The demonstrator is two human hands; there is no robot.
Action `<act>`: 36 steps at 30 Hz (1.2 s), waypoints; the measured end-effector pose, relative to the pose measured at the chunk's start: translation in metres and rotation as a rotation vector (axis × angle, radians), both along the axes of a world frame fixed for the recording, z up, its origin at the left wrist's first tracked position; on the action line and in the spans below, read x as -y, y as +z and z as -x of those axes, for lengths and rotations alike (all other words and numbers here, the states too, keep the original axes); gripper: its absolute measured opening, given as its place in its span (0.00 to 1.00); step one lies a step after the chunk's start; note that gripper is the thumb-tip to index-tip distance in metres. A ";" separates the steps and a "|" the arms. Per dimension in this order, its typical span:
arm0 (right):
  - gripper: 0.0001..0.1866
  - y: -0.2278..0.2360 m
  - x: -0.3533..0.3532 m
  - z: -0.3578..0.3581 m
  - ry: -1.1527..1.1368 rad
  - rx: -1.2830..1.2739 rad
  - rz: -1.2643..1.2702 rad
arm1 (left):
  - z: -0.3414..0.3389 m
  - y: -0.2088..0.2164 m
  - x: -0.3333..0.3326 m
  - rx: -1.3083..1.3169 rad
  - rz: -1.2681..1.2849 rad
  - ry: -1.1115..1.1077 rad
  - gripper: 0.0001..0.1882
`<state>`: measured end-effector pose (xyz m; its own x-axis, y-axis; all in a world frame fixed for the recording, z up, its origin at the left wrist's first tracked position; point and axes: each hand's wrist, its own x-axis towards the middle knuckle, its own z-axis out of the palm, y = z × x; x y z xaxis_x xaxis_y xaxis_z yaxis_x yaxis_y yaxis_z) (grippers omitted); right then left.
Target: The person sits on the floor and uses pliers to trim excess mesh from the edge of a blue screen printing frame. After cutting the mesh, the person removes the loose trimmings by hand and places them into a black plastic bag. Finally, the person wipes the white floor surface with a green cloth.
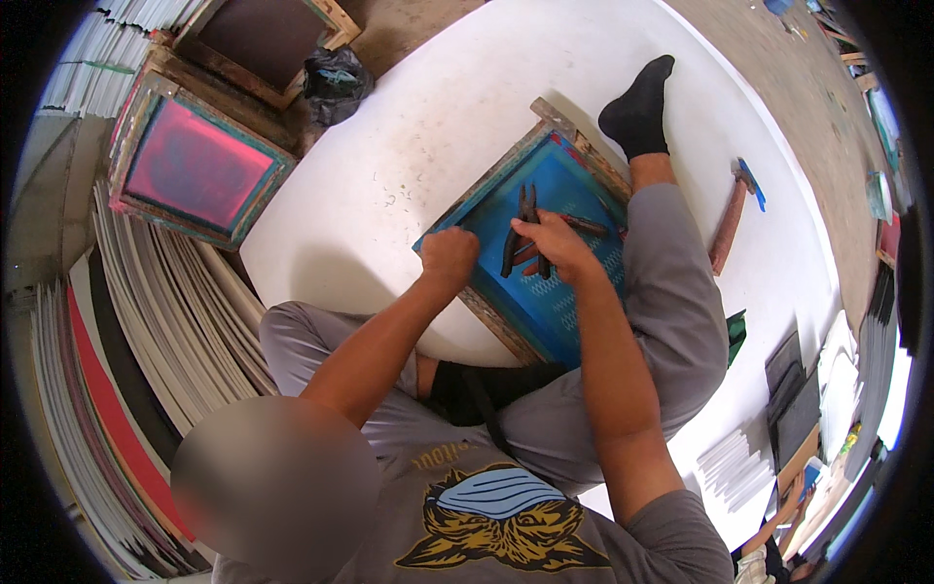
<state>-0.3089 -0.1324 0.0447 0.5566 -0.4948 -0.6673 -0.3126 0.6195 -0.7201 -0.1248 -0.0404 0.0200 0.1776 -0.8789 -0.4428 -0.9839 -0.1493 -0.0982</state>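
Observation:
A wooden screen-printing frame (pixel 501 331) with blue mesh (pixel 574 307) lies tilted before me, between my bent legs. My left hand (pixel 449 255) is closed over its left edge, with the fingertips hidden. Above the mesh, my right hand (pixel 556 243) holds dark-handled pliers (pixel 526 206), jaws pointing away from me. The handles spread below the fingers. Just right of that hand, a tool with a red and black handle (pixel 588 225) shows partly; my hand hides the rest of it.
The white work surface (pixel 389 156) surrounds the frame. On the right lies a hammer (pixel 730 219). At left are a pink-mesh screen (pixel 199 161), a black plastic bag (pixel 338 86) and stacked sheets (pixel 185 302). My black-socked foot (pixel 637 112) rests beyond the frame. Another person's arm (pixel 778 521) shows lower right.

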 end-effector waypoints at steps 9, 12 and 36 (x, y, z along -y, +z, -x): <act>0.20 -0.027 -0.012 -0.022 0.080 0.015 -0.017 | -0.095 0.027 0.018 -0.112 0.408 0.435 0.15; 0.22 -0.031 -0.015 -0.029 0.103 0.006 -0.027 | -0.127 0.011 0.018 -0.095 0.426 0.482 0.16; 0.21 -0.058 0.001 -0.053 0.115 0.090 -0.263 | -0.043 -0.018 0.034 -0.756 0.600 0.612 0.18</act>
